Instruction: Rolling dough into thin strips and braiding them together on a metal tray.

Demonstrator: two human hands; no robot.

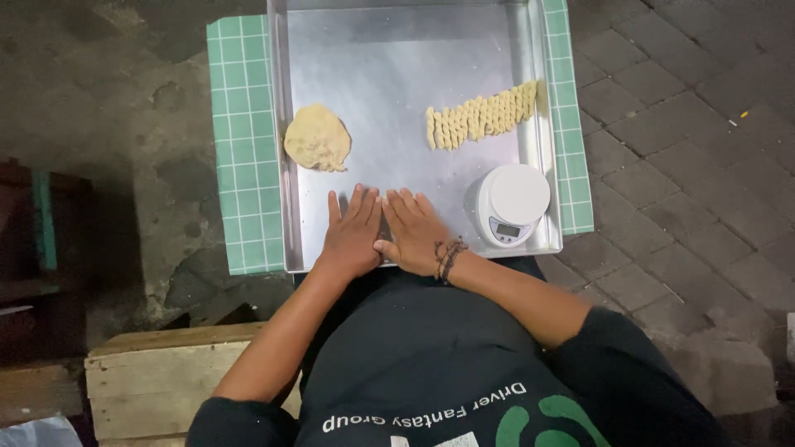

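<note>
Head view — left hand (352,236), right hand (414,234) flat on tray (397,58).

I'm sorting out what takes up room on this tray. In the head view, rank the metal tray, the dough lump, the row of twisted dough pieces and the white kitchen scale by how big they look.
1. Metal tray, by far the largest.
2. Row of twisted dough pieces, longest of the rest, though narrow.
3. White kitchen scale and dough lump look about alike; I won't rank them.
</note>
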